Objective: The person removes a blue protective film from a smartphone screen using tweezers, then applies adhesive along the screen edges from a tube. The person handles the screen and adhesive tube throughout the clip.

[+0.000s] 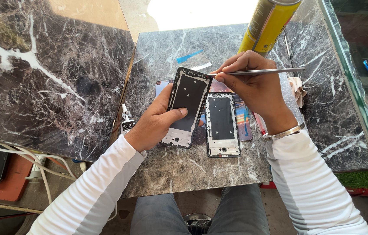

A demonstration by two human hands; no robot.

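Marble table point(179, 169); left hand point(155, 124) grips phone frame point(187, 106), right hand point(253, 85) pinches tweezers point(258, 72) at frame's top.

A tall yellow spray can point(269, 22) stands far right of me; a small white-labelled glue bottle point(127, 122) lies near my left wrist.

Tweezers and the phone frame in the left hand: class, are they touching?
Touching. The head view shows the tweezers, pinched in the right hand, with their tip resting on the top edge of the phone frame gripped by the left hand.
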